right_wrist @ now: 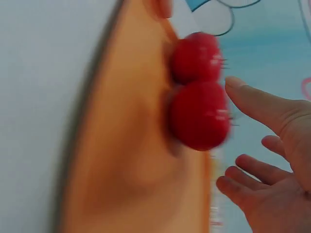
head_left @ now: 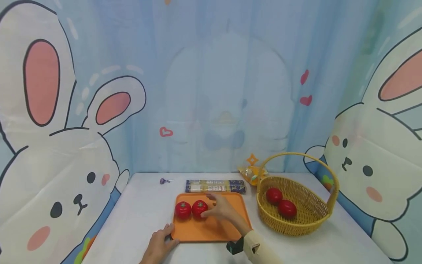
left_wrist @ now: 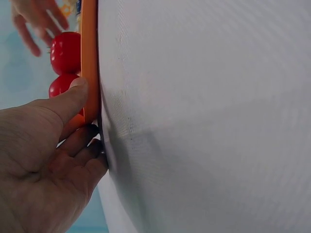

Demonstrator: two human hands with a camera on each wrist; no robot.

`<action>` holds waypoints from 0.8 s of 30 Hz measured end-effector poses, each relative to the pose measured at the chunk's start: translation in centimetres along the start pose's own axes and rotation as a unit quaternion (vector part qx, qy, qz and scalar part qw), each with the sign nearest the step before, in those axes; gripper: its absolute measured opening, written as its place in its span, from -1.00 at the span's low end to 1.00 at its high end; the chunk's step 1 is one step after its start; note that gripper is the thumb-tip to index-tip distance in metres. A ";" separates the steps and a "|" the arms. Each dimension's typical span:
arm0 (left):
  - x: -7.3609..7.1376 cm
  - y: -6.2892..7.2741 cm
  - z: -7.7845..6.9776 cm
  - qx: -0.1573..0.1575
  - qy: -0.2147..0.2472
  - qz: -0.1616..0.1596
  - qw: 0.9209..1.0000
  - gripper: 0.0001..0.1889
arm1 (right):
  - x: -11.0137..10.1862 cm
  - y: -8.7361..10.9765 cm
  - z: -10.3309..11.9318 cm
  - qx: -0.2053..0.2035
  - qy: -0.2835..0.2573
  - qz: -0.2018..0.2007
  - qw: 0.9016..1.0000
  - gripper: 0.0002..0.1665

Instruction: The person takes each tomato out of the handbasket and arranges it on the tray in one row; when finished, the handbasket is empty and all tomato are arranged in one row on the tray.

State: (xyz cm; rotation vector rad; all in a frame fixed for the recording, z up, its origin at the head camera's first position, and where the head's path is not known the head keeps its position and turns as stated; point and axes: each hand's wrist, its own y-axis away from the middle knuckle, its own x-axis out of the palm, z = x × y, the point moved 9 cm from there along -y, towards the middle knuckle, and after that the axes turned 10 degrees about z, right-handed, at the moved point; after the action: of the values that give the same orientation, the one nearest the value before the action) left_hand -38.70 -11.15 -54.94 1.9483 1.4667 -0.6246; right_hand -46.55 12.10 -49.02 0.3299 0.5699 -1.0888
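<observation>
Red, glossy skins suggest that the left tomato (head_left: 182, 210) and the right tomato (head_left: 199, 209), side by side at ten o'clock on the orange tray (head_left: 204, 233), would be light, firm and slippery, best cupped round the sides below the stem; the right hand (head_left: 221, 209), fingers spread and grasping nothing, is at the right tomato's three o'clock; the left hand (head_left: 160, 240) grips the tray's corner at seven o'clock; the right wrist view shows a gap between thumb and tomato that the head view hides, though blur leaves contact uncertain.
</observation>
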 end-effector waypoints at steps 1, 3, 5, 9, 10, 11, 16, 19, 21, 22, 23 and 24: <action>-0.1 0.0 0.0 0.003 0.000 -0.002 1.000 -0.33 | -0.9 0.3 0.9 -0.013 0.015 0.008 1.000 0.00; -0.3 -0.1 -0.1 0.012 0.002 -0.006 1.000 -0.33 | -3.0 1.2 2.7 -0.042 0.054 0.031 0.997 0.00; -0.4 -0.1 -0.2 0.018 0.005 -0.011 1.000 -0.33 | -5.5 2.3 4.5 -0.066 0.092 0.058 0.992 -0.05; -0.3 -0.1 -0.3 0.028 0.008 -0.015 0.999 -0.32 | -10.5 4.9 5.7 -0.072 0.131 0.122 0.981 -0.18; -0.2 -0.1 -0.2 0.026 0.006 -0.015 1.000 -0.32 | -11.6 5.5 5.5 -0.068 0.136 0.132 0.980 -0.23; -0.2 -0.1 -0.1 0.021 0.006 -0.014 1.000 -0.31 | -12.7 6.0 5.1 -0.061 0.141 0.136 0.979 -0.27; -0.5 -0.1 0.6 -0.004 0.007 -0.014 1.000 -0.31 | -17.8 7.4 0.7 0.028 0.152 0.108 0.982 -0.44; -0.7 0.0 0.7 0.001 0.009 -0.013 1.000 -0.31 | -20.2 7.6 -2.9 0.090 0.145 0.071 0.983 -0.38; -0.6 -0.1 0.7 0.006 0.008 -0.011 1.000 -0.32 | -21.6 7.5 -5.4 0.125 0.140 0.044 0.981 -0.27; -0.6 -0.1 0.7 0.006 0.010 -0.009 1.000 -0.32 | -22.2 7.5 -6.6 0.139 0.132 0.030 0.981 -0.21; -0.5 -0.2 0.6 0.007 0.014 -0.008 1.000 -0.32 | -22.8 7.5 -7.7 0.150 0.127 0.015 0.980 -0.16; -0.5 -0.3 0.6 0.008 0.016 -0.007 1.000 -0.33 | -23.3 7.5 -8.8 0.157 0.124 0.000 0.980 -0.12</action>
State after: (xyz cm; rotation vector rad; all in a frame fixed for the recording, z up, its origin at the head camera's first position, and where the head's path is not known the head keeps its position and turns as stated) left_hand -39.10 -11.82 -55.06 1.9692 1.5010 -0.6164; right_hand -50.11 37.05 -42.70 0.7492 0.6178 -1.1464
